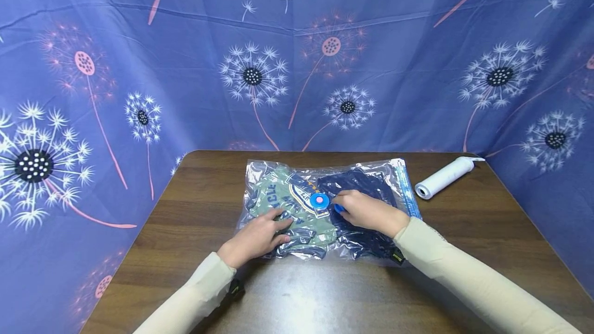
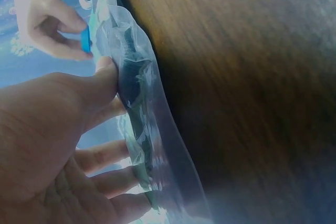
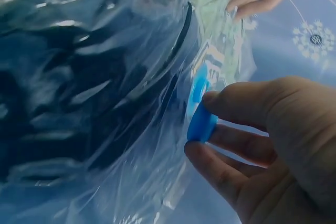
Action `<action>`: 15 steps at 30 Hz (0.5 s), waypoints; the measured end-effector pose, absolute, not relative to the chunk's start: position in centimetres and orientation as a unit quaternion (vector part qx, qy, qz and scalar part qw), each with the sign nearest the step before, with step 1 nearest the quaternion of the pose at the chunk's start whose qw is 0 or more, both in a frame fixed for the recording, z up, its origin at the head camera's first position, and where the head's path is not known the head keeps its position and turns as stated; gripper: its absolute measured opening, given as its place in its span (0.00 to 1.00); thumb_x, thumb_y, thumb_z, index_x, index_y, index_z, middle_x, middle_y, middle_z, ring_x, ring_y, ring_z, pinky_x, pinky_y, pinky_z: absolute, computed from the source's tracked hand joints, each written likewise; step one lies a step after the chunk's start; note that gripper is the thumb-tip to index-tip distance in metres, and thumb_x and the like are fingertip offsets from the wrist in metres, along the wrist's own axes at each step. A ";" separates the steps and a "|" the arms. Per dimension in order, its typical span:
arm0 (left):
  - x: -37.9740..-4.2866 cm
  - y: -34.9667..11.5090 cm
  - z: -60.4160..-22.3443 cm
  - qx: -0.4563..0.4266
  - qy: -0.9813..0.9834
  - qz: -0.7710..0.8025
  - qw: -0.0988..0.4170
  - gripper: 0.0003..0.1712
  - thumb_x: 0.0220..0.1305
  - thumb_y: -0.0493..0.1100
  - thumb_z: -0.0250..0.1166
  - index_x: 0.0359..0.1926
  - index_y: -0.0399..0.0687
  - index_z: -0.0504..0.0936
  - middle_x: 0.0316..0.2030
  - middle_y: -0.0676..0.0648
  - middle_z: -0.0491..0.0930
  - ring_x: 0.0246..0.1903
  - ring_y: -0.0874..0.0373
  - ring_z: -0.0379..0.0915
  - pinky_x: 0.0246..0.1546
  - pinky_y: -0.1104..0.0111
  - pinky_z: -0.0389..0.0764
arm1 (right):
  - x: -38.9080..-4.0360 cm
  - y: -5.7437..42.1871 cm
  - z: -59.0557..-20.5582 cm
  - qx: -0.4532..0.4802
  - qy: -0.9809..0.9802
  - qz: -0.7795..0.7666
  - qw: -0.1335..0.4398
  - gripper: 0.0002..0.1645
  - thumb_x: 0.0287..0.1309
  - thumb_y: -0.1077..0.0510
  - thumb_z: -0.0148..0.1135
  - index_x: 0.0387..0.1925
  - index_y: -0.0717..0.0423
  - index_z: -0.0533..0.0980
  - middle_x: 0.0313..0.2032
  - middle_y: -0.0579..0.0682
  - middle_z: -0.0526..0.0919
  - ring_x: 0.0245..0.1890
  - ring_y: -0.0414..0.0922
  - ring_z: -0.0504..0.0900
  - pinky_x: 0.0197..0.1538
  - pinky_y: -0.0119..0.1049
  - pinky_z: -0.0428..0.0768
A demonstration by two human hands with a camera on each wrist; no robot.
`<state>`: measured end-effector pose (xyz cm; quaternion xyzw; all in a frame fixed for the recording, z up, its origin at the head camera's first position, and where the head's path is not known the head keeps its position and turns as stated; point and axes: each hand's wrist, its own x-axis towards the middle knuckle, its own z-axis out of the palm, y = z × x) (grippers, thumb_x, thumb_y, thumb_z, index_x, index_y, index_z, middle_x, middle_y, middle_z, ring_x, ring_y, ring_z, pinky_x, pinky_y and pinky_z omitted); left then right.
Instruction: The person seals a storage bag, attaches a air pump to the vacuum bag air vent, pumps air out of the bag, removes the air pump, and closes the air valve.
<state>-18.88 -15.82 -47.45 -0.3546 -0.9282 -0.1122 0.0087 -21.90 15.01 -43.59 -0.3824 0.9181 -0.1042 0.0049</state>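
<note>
A clear plastic vacuum bag (image 1: 343, 250) lies flat on the table with folded clothes inside. On its left half is a green printed garment (image 1: 264, 189); dark navy clothing (image 1: 371, 184) fills the right. A round blue valve (image 1: 319, 200) with a pinkish centre sits on the bag's middle. Just right of it, my right hand (image 1: 366, 211) pinches a blue valve cap (image 3: 201, 123) between thumb and fingers. My left hand (image 1: 254, 237) rests on the bag's lower left with its fingers spread, as the left wrist view (image 2: 47, 129) also shows.
A white cylindrical hand pump (image 1: 446, 177) lies on the wooden table (image 1: 185, 215) to the right of the bag. Behind the table hangs a blue cloth (image 1: 195, 66) with a dandelion print. The bag's printed zip edge (image 1: 407, 184) faces right.
</note>
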 end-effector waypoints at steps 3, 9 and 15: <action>-18.9 -15.8 -47.4 -0.355 -0.928 -0.114 0.008 0.29 0.71 0.56 0.65 0.66 0.48 0.80 0.67 0.32 0.73 0.63 0.36 0.75 0.64 0.47 0.78 | -22.4 14.1 -43.7 -0.390 0.915 -0.105 0.017 0.17 0.60 0.71 0.68 0.52 0.68 0.82 0.46 0.61 0.86 0.45 0.52 0.88 0.47 0.38 0.88; -19.0 -15.7 -47.4 -0.362 -0.925 -0.119 0.015 0.28 0.70 0.54 0.67 0.65 0.46 0.81 0.66 0.31 0.74 0.62 0.35 0.76 0.63 0.48 0.78 | -23.4 12.9 -44.0 -0.405 0.910 -0.091 0.017 0.17 0.61 0.70 0.68 0.52 0.65 0.83 0.41 0.58 0.85 0.37 0.45 0.84 0.41 0.35 0.86; -18.9 -15.8 -47.3 -0.371 -0.920 -0.121 0.024 0.28 0.69 0.53 0.68 0.64 0.45 0.82 0.65 0.31 0.75 0.62 0.36 0.76 0.63 0.48 0.78 | -24.6 12.0 -44.2 -0.427 0.899 -0.094 0.004 0.12 0.59 0.72 0.67 0.45 0.65 0.83 0.39 0.58 0.83 0.36 0.45 0.80 0.39 0.36 0.83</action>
